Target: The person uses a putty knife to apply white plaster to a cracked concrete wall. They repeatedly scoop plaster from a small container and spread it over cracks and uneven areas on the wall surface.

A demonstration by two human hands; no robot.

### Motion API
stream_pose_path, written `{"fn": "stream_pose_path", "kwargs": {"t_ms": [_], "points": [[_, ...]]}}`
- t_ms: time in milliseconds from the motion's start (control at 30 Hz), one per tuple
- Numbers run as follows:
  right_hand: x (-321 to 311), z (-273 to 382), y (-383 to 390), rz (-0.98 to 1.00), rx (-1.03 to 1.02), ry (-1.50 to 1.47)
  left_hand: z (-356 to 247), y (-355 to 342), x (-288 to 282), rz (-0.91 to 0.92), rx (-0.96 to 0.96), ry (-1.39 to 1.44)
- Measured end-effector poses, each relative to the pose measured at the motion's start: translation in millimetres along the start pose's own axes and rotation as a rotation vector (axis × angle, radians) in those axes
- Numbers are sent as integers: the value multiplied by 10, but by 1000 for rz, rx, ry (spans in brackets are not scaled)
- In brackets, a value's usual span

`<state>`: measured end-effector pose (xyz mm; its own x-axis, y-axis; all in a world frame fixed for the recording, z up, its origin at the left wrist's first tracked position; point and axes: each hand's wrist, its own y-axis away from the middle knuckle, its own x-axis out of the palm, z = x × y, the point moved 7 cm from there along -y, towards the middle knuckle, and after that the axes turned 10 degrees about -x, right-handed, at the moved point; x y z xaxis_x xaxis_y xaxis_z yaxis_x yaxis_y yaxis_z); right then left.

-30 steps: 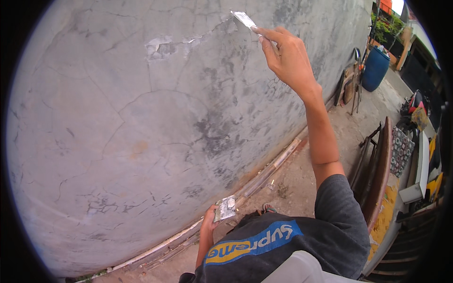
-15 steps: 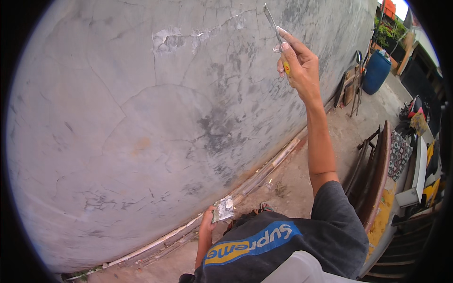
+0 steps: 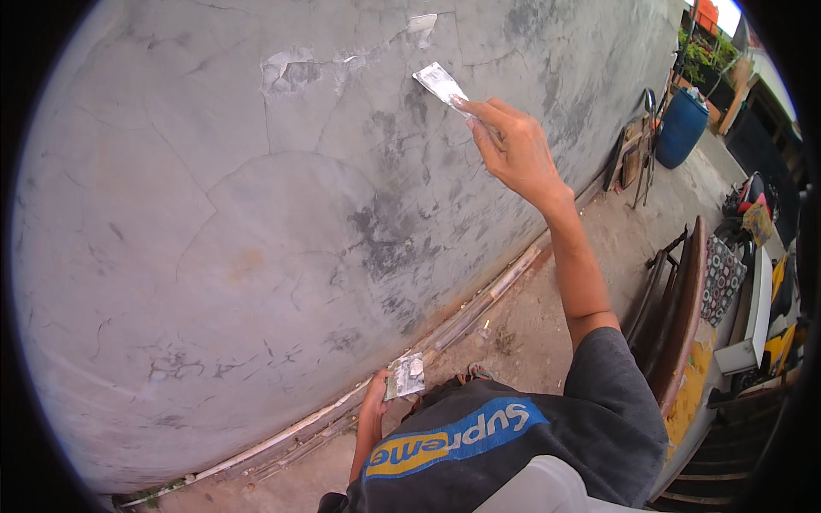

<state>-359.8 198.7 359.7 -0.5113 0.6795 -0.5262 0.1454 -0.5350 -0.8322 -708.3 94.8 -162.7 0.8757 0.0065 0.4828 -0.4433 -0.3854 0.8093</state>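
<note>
My right hand (image 3: pixel 516 147) is raised in front of the grey wall (image 3: pixel 282 205), its fingers closed on a putty knife (image 3: pixel 440 84). White filler smears the knife's flat blade, which points up and left. Whether the blade touches the wall, I cannot tell. Above the blade sits a fresh white patch of filler (image 3: pixel 421 27), and a rougher whitish patch (image 3: pixel 295 70) lies to its left along a crack. Low down near my waist, my left hand (image 3: pixel 376 395) grips a small flat plate (image 3: pixel 404 376) with white filler on it.
Pipes (image 3: pixel 479 309) run along the foot of the wall. On the right stand a brown wooden bench (image 3: pixel 684 316) and a patterned cushion (image 3: pixel 723 280). Farther off are a blue barrel (image 3: pixel 682 128) and wooden boards (image 3: pixel 633 154) leaning by the wall.
My right hand has swung left and down and turned, so the knife's blade now shows its flat face. A white filler patch now shows on the upper wall. My left hand has barely moved.
</note>
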Motion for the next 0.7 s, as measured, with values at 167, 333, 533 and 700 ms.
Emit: {"fn": "stream_pose_path", "kwargs": {"t_ms": [167,333,533,700], "points": [[-535,46,-246,494,106,-66,-76,33,145,-9,27,23],[-720,-38,-1001,724,-227,269,-60,-64,225,29,84,102],[-524,316,-1548,859,-376,379,8,35,519,-28,110,152],[-342,335,-1746,911,-452,445,188,14,527,-97,136,214]]}}
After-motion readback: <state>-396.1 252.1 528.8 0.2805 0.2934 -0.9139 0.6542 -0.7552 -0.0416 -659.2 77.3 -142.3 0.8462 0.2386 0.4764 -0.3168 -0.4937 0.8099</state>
